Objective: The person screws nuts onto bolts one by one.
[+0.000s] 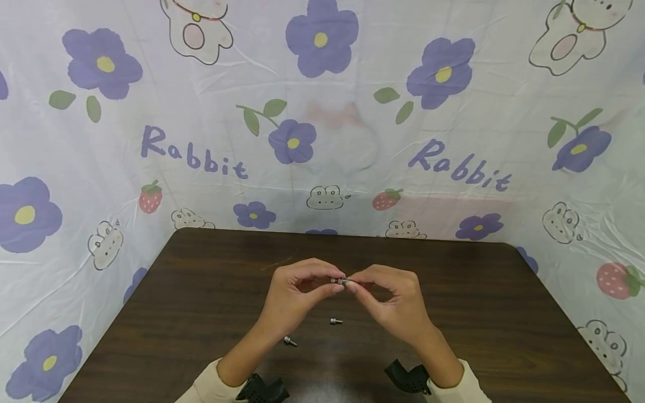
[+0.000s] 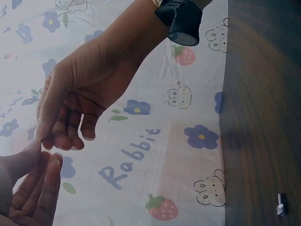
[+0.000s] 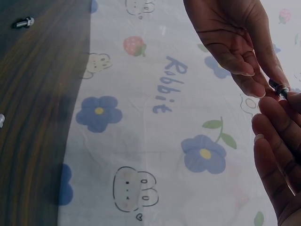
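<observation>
Both hands meet above the table, fingertip to fingertip, around one small metal bolt (image 1: 341, 281). My left hand (image 1: 297, 288) pinches the bolt's left end between thumb and forefinger. At its right end, the thumb and forefinger of my right hand (image 1: 395, 296) pinch it too. In the right wrist view, ring-like parts show on the bolt (image 3: 281, 89), with fingertips covering its ends. The left wrist view hides it behind the fingers. Two similar bolts lie on the table below the hands, one bolt (image 1: 336, 321) near the middle and another bolt (image 1: 290, 341) nearer the left forearm.
The dark wood-grain table (image 1: 478, 319) reaches back to a white cloth (image 1: 353, 157) printed with flowers, rabbits and strawberries, which encloses the back and sides. A black wrist camera (image 1: 407, 378) sits on the right wrist and another black camera (image 1: 263, 389) on the left.
</observation>
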Demonstrator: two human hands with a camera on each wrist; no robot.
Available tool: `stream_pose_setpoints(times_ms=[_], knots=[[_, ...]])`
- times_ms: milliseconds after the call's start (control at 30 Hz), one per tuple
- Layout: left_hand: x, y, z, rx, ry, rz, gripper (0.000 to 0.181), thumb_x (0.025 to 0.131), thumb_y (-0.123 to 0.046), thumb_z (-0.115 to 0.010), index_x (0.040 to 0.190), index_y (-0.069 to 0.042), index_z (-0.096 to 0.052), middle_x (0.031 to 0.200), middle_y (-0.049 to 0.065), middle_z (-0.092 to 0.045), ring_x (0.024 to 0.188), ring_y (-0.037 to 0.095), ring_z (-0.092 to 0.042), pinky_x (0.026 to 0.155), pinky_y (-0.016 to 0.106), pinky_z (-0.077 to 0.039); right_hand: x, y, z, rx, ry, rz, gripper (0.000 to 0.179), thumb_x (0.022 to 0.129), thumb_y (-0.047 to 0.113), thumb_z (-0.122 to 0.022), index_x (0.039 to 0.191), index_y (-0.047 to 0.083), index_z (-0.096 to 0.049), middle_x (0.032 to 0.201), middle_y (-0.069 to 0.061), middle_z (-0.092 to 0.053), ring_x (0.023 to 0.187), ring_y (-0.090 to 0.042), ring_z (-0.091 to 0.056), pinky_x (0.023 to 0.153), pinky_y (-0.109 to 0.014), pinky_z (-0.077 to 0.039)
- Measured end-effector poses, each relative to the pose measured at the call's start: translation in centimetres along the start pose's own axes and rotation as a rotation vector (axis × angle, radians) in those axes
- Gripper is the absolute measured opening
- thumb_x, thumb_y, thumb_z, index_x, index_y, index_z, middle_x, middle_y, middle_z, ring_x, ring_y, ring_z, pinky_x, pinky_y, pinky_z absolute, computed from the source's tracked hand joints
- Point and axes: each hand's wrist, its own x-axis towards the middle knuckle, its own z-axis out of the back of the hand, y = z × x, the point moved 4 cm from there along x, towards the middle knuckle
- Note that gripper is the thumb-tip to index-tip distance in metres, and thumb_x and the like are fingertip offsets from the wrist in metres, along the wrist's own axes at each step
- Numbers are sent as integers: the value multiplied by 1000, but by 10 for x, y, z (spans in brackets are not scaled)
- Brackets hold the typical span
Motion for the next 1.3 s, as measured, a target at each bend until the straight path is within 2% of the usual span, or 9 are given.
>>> stream_pose_setpoints(times_ms=[700,1233,1300], knots=[[-1,2,1,39,-15,73,14,88,-6,-79,103,-7,-79,95,3,-76,82,18,-71,65,34,-62,0,1,0,-10,3,4,21,81,-8,-79,95,8,-78,86,-5,-75,72,-14,-70,66,-23,-58],[0,5,1,23,12,136,9,92,-11,-77,100,-8,-80,93,3,-76,80,19,-72,68,36,-63,0,1,-1,-4,17,15,18,83,-6,-79,95,7,-77,85,-5,-75,72,-15,-71,67,-24,-59],[-1,5,1,14,17,145,9,93,-12,-76,100,-8,-80,93,4,-76,79,23,-73,69,37,-63,0,1,-1,-3,16,17,18,83,-6,-79,95,7,-77,85,-5,-75,72,-15,-71,67,-23,-59]])
